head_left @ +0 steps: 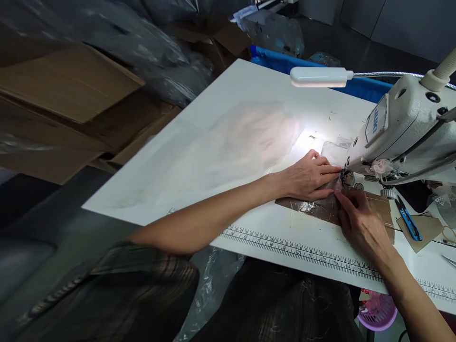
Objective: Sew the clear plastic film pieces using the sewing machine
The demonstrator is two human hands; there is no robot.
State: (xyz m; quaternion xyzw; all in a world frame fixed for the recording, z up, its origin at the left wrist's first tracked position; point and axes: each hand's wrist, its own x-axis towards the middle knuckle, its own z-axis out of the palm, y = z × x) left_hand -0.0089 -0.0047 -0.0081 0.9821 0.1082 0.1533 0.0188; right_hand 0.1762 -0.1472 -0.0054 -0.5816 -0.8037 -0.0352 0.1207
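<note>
Translucent material [334, 152] partly hidden by the hands [310, 178]

Cannot see the full extent of the translucent material [333, 153] beneath the left hand [311, 179], nor part of the brown board [381, 207] under the right hand [363, 219]. Lose part of the sewing machine [402, 121] and a pointed metal tool [450, 261] past the right edge of view, and part of the purple basket [383, 321] under the worktop [249, 90]. Find far-left plastic sheeting [142, 42] blurred; cannot identify dark scraps [312, 137], too small, beyond the left hand.
</note>
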